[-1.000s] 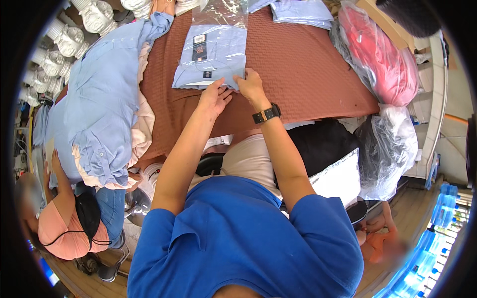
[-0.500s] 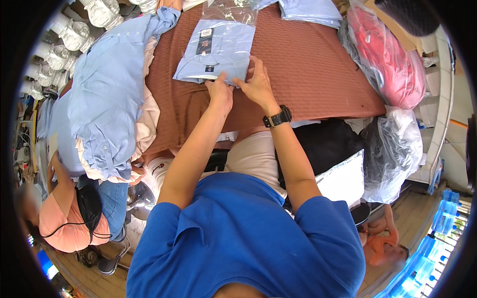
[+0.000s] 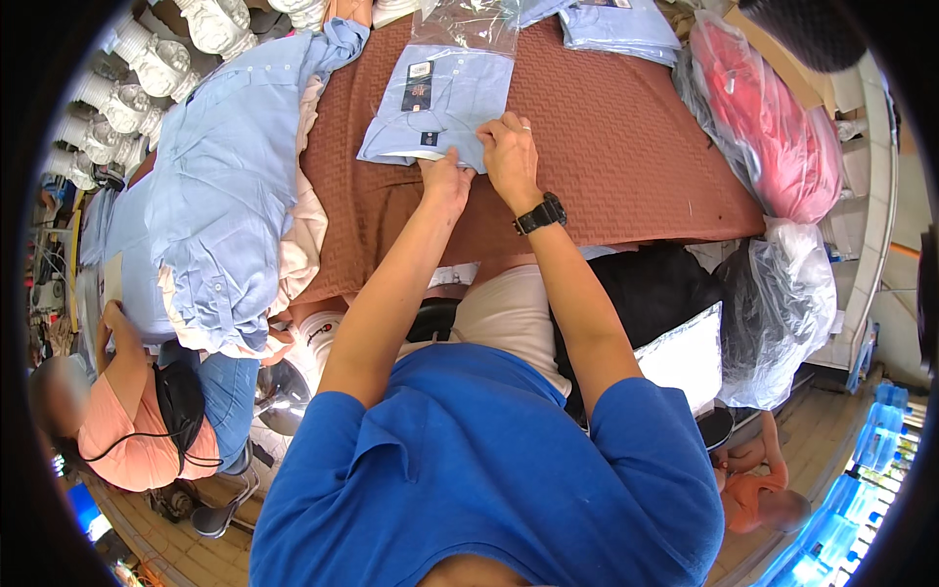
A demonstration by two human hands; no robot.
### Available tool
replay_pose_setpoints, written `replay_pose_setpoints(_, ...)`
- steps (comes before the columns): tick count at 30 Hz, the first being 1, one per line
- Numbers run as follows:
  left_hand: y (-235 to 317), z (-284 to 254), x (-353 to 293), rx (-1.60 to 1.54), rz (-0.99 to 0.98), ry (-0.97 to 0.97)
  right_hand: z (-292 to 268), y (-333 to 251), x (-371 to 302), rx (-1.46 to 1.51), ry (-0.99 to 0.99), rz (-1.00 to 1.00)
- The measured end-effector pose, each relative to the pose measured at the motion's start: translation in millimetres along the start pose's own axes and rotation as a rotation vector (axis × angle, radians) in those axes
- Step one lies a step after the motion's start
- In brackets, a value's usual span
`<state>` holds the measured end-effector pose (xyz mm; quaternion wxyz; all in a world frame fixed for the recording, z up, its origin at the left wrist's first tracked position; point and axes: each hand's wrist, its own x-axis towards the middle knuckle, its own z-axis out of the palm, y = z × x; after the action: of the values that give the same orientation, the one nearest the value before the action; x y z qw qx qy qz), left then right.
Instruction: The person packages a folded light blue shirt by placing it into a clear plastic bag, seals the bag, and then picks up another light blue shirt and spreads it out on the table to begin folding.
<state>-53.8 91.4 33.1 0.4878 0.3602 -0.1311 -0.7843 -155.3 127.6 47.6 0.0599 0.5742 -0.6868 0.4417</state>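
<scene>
A folded light blue shirt [image 3: 456,88] lies in a clear plastic bag [image 3: 469,27] on the brown table cover, with dark tags on its front and its collar end toward me. My left hand [image 3: 447,184] grips the near edge, thumb on top; its other fingers are partly hidden beneath. At the lower right corner of the same shirt, my right hand [image 3: 509,157] is closed, its fingers curled and pinching the bagged edge. A black watch sits on my right wrist.
Loose light blue shirts [image 3: 220,176] are heaped at left, beside a seated person [image 3: 147,421]. More bagged blue shirts [image 3: 621,34] lie at the far side. A bag with red contents [image 3: 763,117] stands at right, above a clear bag [image 3: 782,303]. The brown cover [image 3: 626,147] spans the table.
My right hand has gone from spread fingers to a curled grip at the shirt's corner. The whole view has shifted slightly, and the left hand keeps its hold on the near edge.
</scene>
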Motion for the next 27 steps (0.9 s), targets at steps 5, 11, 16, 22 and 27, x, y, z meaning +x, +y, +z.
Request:
replay_pose_setpoints(5, -12.0, -7.8, 22.3, -0.029, 0.097, -0.079, -9.1, -5.9, 5.6, 0.037, -0.014, -0.043)
replay_pose_setpoints(11, -18.4, 7.1, 25.4, 0.039, 0.185, -0.115, -22.7, -15.2, 4.2, 0.075, -0.022, -0.030)
replay_pose_setpoints(16, -0.1, -1.7, 12.2, 0.198, 0.018, -0.180, -33.0, 5.3, -7.5, -0.034, -0.236, 0.023)
replay_pose_setpoints(22, 19.5, -40.9, 12.1, 0.110, 0.084, -0.002, -17.9, -38.4, 9.3, 0.033, -0.246, -0.153)
replay_pose_setpoints(27, 22.7, -36.7, 10.1, 0.133, 0.067, 0.134, 18.4, -39.3, 16.9, -0.015, -0.300, -0.199)
